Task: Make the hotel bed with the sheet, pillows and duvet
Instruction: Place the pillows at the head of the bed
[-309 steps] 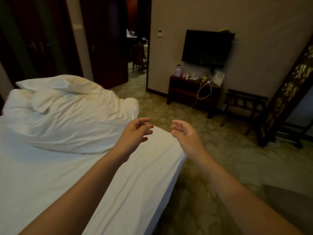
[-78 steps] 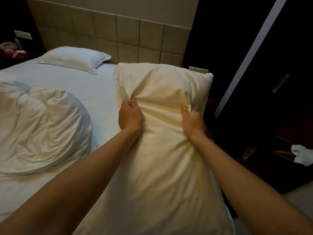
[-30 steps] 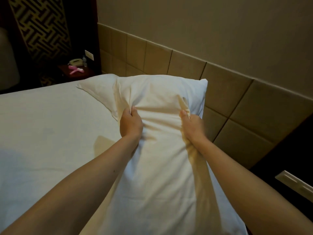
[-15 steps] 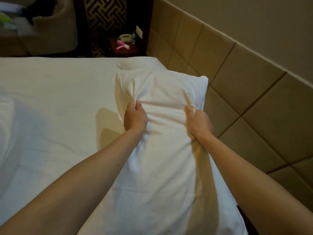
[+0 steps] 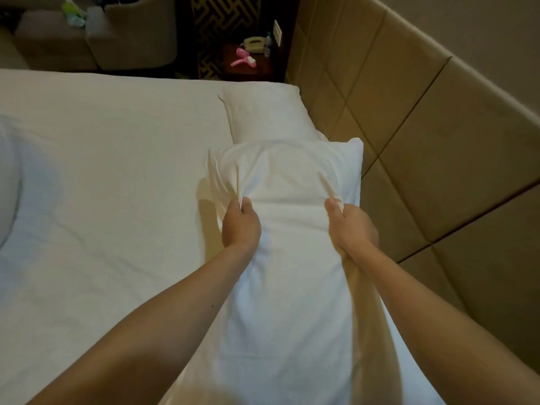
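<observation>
The person holds a long white fabric pillow (image 5: 292, 273) out in front of them over the head end of the bed, its far short edge toward the beige padded headboard of square panels (image 5: 415, 135). The left hand (image 5: 241, 226) grips the pillow's left side, fingers curled and thumb on top, pinching a fold of the case so that creases fan out from it. The right hand (image 5: 352, 229) grips the right side the same way, bunching the cloth between thumb and curled fingers. Whether the pillow's underside touches the bed cannot be told. Just beyond it, a second white pillow (image 5: 268, 115) lies flat against the headboard, partly hidden behind the held one. The smooth white bed sheet (image 5: 102, 171) covers the mattress to the left, and a rounded white bulk of bedding (image 5: 7, 182) shows at the left edge. Past the bed, a dark wooden nightstand (image 5: 248, 70) carries a pink plastic object (image 5: 242, 60), a cream telephone (image 5: 253, 43) and a small clear bottle (image 5: 268, 43). A brown upholstered armchair (image 5: 131, 39) stands farther left.
</observation>
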{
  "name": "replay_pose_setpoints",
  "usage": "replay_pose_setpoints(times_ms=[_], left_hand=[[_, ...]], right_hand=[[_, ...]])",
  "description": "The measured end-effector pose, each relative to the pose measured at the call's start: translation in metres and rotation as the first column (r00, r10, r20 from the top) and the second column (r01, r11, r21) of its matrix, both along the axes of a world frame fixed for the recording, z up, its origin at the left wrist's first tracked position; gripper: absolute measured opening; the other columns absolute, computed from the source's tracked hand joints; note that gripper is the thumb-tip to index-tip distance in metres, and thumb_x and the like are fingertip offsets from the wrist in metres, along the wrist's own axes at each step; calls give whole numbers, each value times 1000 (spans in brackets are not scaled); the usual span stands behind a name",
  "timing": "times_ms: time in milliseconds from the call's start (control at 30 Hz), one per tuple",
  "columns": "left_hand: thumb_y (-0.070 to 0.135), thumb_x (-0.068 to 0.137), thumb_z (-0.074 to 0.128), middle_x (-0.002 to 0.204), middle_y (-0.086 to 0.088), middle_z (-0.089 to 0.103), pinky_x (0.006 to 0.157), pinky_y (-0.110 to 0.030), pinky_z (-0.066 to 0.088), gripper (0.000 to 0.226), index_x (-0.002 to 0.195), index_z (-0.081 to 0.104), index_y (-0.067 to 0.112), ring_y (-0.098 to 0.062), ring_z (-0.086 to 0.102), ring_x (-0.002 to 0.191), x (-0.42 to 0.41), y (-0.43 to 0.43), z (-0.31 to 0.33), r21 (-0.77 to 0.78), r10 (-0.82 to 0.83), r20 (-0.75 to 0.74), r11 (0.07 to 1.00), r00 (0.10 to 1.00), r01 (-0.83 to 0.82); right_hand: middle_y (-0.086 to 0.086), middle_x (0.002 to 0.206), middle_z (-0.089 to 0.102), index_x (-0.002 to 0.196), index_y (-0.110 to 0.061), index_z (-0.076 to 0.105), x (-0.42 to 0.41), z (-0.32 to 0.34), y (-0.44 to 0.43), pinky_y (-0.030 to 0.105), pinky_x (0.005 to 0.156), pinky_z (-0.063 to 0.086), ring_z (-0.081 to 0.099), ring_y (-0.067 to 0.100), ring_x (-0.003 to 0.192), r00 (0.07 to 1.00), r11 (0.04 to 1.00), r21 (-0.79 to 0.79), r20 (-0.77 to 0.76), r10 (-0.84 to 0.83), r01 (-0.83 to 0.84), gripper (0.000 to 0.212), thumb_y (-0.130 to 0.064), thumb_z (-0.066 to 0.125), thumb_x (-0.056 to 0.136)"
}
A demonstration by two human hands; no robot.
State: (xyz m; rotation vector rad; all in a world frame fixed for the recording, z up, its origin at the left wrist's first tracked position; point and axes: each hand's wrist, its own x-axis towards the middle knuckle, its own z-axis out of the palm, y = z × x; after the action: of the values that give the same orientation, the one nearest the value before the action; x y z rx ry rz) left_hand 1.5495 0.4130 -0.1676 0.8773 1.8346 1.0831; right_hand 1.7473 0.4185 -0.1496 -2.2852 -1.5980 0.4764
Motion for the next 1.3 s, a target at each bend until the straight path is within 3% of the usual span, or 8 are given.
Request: replay_pose_setpoints(times_ms=[300, 600, 767, 833, 933, 1100, 1200, 1300], left_hand=[[35, 104, 29, 138, -6, 51, 100, -32, 34, 44, 137, 46, 11, -26, 46, 128, 74, 55, -33, -94, -1, -54, 996, 999, -4], [20, 93, 41, 116, -11, 55, 77, -33, 47, 35, 128, 43, 15, -27, 59, 91, 94, 99, -97, -339, -194, -41, 925, 980, 169], [11, 95, 43, 146, -9, 42, 100, -27, 39, 48, 142, 40, 16, -25, 48, 126, 109, 107, -115, -346, -436, 16, 842, 900, 414], [9, 96, 41, 151, -7, 36, 86, -18, 42, 49, 145, 38, 14, -19, 51, 118, 114, 107, -123, -373, -503, 54, 791, 863, 485], [8, 95, 39, 149, -8, 39, 65, -23, 48, 50, 145, 39, 13, -20, 61, 84, 116, 109, -134, -405, -523, 103, 755, 846, 516], [12, 95, 45, 143, -19, 45, 85, -38, 47, 48, 143, 42, 10, -43, 47, 125, 114, 116, -136, -425, -510, 133, 745, 850, 514], [14, 96, 46, 147, -12, 41, 104, -40, 42, 47, 143, 41, 9, -34, 43, 131, 109, 117, -126, -408, -504, 134, 757, 853, 511], [15, 97, 48, 148, -9, 40, 111, -39, 35, 45, 142, 43, 8, -27, 41, 133, 100, 115, -119, -387, -471, 132, 785, 872, 483]], right_hand=[[3, 85, 62, 87, -17, 61, 76, -31, 62, 33, 68, 40, 56, 26, 80, 999, 996, -85, 26, 28, -26, 57, -60, 24, 96], [9, 91, 64, 87, -14, 54, 127, -87, 113, 37, 73, 47, 59, 29, 83, 998, 986, -163, -58, 23, -32, 24, -35, 45, 95], [1, 113, 60, 141, -23, 39, 123, -109, 111, 31, 86, 46, 60, 23, 99, 958, 891, -392, -254, 136, -230, 48, -34, 48, 95], [6, 134, 51, 147, -21, 32, 121, -115, 105, 34, 98, 41, 51, 26, 120, 934, 824, -476, -316, 167, -309, 55, -27, 49, 96], [-1, 94, 52, 96, -17, 50, 123, -132, 100, 34, 79, 39, 50, 23, 92, 919, 746, -551, -326, 222, -375, 4, -20, 49, 93], [-2, 76, 37, 74, -16, 34, 117, -129, 110, 28, 61, 29, 37, 16, 68, 903, 697, -584, -358, 239, -416, 25, -19, 49, 95], [3, 90, 50, 98, -8, 50, 115, -123, 115, 31, 72, 37, 50, 24, 87, 918, 740, -559, -335, 211, -374, 18, -25, 48, 97], [9, 131, 54, 134, -9, 47, 110, -116, 111, 37, 97, 41, 51, 28, 121, 928, 775, -543, -341, 149, -324, 43, -30, 49, 97]])
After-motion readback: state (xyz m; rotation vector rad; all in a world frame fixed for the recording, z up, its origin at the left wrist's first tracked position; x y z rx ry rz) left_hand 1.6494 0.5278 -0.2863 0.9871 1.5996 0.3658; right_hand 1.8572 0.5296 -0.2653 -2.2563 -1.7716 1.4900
